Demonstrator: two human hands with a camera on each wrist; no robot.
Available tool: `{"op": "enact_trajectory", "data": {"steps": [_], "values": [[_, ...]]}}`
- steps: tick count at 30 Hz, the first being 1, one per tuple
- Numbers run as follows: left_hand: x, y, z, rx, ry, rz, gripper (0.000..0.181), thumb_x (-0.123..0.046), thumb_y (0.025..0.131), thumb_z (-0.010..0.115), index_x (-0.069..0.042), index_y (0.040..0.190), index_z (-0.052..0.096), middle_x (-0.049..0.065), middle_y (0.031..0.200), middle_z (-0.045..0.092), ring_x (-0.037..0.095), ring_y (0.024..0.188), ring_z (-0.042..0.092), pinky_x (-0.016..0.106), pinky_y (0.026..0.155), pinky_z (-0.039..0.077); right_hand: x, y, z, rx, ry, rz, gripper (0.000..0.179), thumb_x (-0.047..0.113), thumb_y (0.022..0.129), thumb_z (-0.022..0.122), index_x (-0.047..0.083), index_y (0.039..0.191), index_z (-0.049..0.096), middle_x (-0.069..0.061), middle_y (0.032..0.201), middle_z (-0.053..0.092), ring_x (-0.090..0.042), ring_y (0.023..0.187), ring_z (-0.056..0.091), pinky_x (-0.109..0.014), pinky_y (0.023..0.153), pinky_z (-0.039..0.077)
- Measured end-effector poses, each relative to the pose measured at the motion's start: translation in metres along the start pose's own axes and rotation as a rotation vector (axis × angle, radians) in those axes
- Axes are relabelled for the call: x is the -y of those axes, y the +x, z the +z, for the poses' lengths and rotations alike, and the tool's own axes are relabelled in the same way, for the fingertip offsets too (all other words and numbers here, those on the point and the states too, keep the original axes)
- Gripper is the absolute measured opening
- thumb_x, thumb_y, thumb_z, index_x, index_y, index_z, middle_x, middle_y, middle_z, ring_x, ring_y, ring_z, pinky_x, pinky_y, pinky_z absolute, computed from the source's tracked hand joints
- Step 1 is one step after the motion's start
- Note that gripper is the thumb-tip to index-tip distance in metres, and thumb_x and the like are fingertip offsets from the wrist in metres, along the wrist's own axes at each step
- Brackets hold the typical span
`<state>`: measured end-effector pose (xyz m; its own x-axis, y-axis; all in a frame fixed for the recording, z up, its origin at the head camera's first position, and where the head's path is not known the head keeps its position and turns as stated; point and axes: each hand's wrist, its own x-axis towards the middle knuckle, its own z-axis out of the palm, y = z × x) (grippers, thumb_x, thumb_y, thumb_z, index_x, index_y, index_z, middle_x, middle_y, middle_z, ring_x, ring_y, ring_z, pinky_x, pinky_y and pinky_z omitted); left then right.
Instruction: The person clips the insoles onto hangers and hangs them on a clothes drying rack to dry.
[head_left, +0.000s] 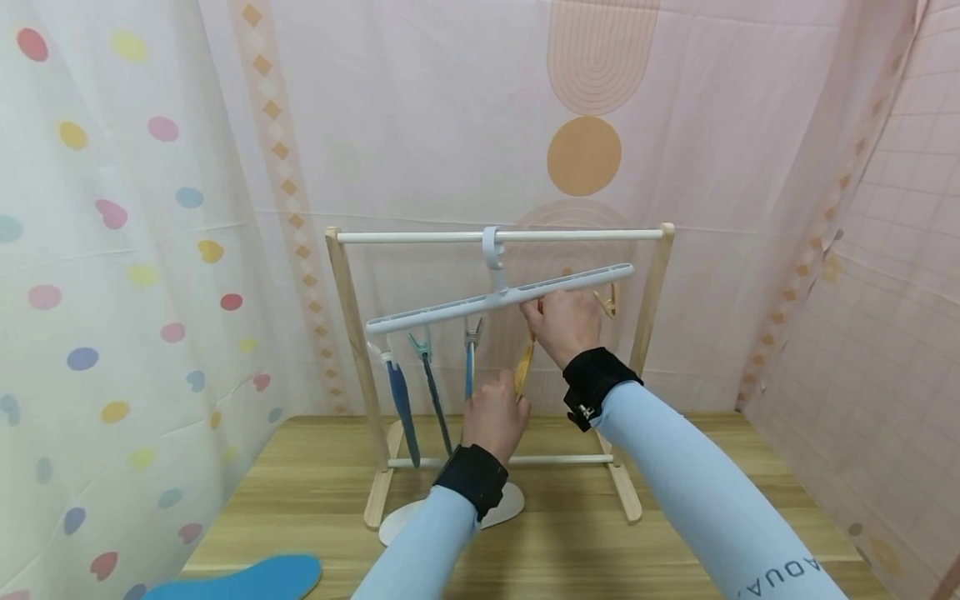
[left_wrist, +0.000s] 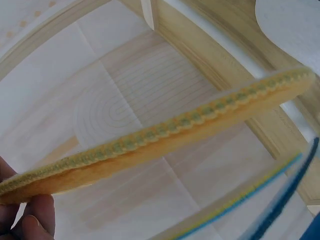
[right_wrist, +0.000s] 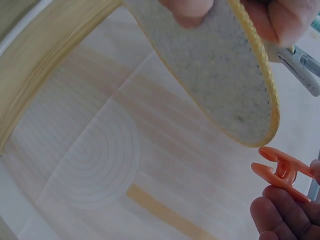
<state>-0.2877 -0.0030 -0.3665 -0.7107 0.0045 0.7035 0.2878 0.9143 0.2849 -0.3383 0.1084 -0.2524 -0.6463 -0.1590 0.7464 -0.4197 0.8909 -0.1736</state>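
Note:
My left hand (head_left: 495, 417) pinches a yellow-edged insole (left_wrist: 150, 140) below the right half of a white hanger (head_left: 442, 314). In the right wrist view, that insole's speckled grey underside faces the camera. Between its thumb and fingers, my right hand (head_left: 566, 325) squeezes an orange clip (right_wrist: 284, 172), whose jaws are parted right beside the insole's rounded end. The hanger hangs tilted, its right end higher. From its left half hang a blue insole (head_left: 402, 408) on a white clip, a dark insole (head_left: 435, 400) on a teal clip (head_left: 421, 343), and another blue-edged one (head_left: 469, 371) on a grey clip (head_left: 472, 333).
A wooden rack with a white top rod (head_left: 412, 237) bears the hanger. A pale insole (head_left: 506, 506) lies on the wooden table (head_left: 315, 492) under it, and a bright blue insole (head_left: 247, 579) at the front left. A tan clip (head_left: 609, 302) hangs near the hanger's right end.

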Motion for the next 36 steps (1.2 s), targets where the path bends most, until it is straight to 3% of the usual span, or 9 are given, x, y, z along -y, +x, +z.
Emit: {"op": "enact_trajectory", "data": {"steps": [4, 10, 17, 23, 30, 36], "values": [[0.002, 0.001, 0.0, -0.006, -0.006, -0.004, 0.018, -0.009, 0.081, 0.077, -0.003, 0.081, 0.06, 0.002, 0.06, 0.052, 0.016, 0.047, 0.053, 0.03, 0.043, 0.042, 0.004, -0.001, 0.001, 0.011, 0.005, -0.003, 0.051, 0.036, 0.098, 0.063, 0.012, 0.054, 0.053, 0.001, 0.044, 0.036, -0.015, 0.039, 0.037, -0.028, 0.041, 0.026], [0.002, 0.002, 0.001, -0.013, -0.039, -0.017, 0.019, -0.007, 0.082, 0.077, -0.003, 0.084, 0.059, 0.003, 0.062, 0.053, 0.017, 0.05, 0.056, 0.028, 0.044, 0.043, 0.01, -0.004, 0.002, 0.051, 0.057, 0.009, 0.045, 0.034, 0.098, 0.063, 0.011, 0.061, 0.058, 0.001, 0.046, 0.04, -0.014, 0.039, 0.04, -0.027, 0.04, 0.029], [0.001, 0.003, 0.0, -0.062, -0.048, -0.016, 0.022, -0.006, 0.083, 0.076, -0.005, 0.079, 0.055, 0.004, 0.062, 0.051, 0.018, 0.049, 0.057, 0.028, 0.043, 0.042, 0.013, -0.006, 0.003, 0.075, 0.069, 0.011, 0.048, 0.032, 0.099, 0.061, 0.012, 0.057, 0.052, 0.001, 0.047, 0.041, -0.014, 0.04, 0.042, -0.026, 0.04, 0.029], [0.0, 0.004, -0.003, -0.043, -0.055, -0.03, 0.02, -0.008, 0.085, 0.076, -0.004, 0.081, 0.056, 0.004, 0.062, 0.052, 0.018, 0.05, 0.057, 0.028, 0.043, 0.044, 0.016, -0.008, 0.003, 0.11, 0.09, 0.031, 0.045, 0.031, 0.099, 0.061, 0.011, 0.059, 0.055, 0.001, 0.048, 0.041, -0.014, 0.041, 0.043, -0.025, 0.04, 0.029], [0.001, 0.005, -0.003, -0.027, -0.048, -0.038, 0.017, -0.009, 0.084, 0.076, -0.002, 0.09, 0.062, 0.009, 0.074, 0.063, 0.024, 0.058, 0.065, 0.034, 0.048, 0.051, 0.018, -0.009, 0.002, 0.175, 0.12, 0.066, 0.046, 0.039, 0.098, 0.063, 0.011, 0.062, 0.058, 0.002, 0.047, 0.038, -0.013, 0.039, 0.039, -0.026, 0.04, 0.027], [0.003, 0.004, -0.003, 0.01, -0.05, -0.034, 0.017, -0.014, 0.087, 0.076, -0.003, 0.091, 0.063, 0.005, 0.069, 0.059, 0.019, 0.052, 0.059, 0.029, 0.044, 0.045, 0.019, -0.011, 0.001, 0.212, 0.105, 0.066, 0.053, 0.045, 0.097, 0.061, 0.013, 0.056, 0.056, 0.002, 0.046, 0.038, -0.013, 0.04, 0.038, -0.026, 0.04, 0.026]]}}
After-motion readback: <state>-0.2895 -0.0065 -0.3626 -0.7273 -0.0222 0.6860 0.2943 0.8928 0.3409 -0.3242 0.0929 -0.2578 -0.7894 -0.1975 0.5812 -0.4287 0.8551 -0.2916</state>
